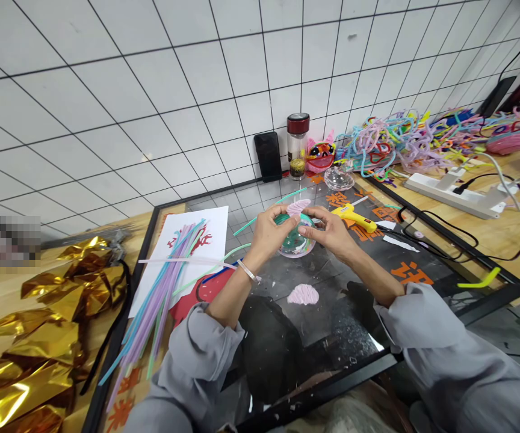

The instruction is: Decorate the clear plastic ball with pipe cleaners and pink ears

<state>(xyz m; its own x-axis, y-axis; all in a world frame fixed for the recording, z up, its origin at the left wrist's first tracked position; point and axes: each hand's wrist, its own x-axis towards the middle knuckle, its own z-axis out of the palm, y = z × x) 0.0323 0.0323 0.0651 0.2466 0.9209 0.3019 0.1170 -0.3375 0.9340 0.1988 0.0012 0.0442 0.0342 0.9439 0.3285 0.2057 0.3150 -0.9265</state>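
Observation:
Both my hands are around a round, clear plastic shell [297,245] with green inside it and a pinkish rim. My left hand [269,231] grips its left side, thumb pointing toward the middle. My right hand [330,231] has its thumb and fingers closed on the right side. At the shell's top edge, between the hands, stands a pink leaf-shaped piece of fuzzy pipe cleaner [299,207]; which fingers touch it I cannot tell. A second pink fuzzy piece [303,294] lies below on the dark glass tabletop. A yellow glue gun [354,217] rests just past my right hand.
Pipe cleaners [170,294] lie across white paper [217,228] at left, beside gold foil [43,355]. Along the back stand a phone [268,156], a glass bottle [297,147] and a red-pink face figure [322,156]. A power strip [452,195] and cables are at right.

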